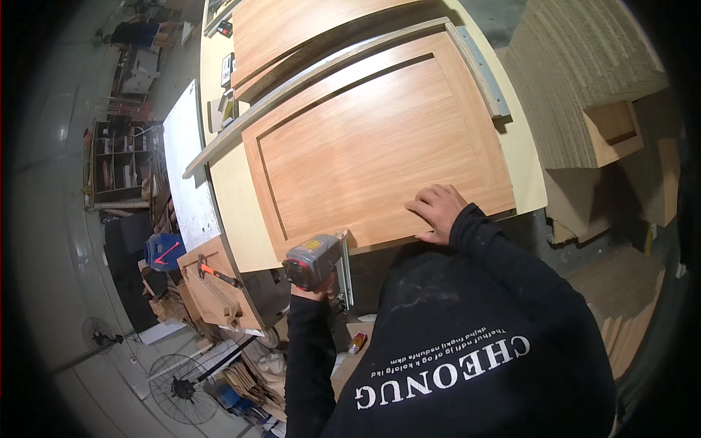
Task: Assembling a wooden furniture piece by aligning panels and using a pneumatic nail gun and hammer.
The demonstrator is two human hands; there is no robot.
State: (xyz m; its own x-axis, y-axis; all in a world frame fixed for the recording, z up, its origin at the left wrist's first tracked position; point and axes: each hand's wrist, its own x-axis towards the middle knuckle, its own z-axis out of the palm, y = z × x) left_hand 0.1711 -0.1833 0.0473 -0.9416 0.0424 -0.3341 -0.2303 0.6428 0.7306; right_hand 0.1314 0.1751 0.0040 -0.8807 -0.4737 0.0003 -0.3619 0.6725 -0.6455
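A framed wooden cabinet door [372,131] with a recessed centre lies on a pale board in front of me. My left hand [321,287], mostly hidden, is closed round a grey nail gun [314,261] with a red ring and a long metal magazine. The tool's nose is at the door's near left corner; whether it touches cannot be made out. Toward the door's near right side, my right hand [440,212] grips the near edge, with bent fingers on its top face and the thumb close to the edge.
A wooden strip [307,87] runs along the door's far side, with another wooden panel [299,29] beyond. Stacked boards [577,66] rise at the right. An orange-handled hammer [217,274] lies on a board at the left, near a standing fan [182,389].
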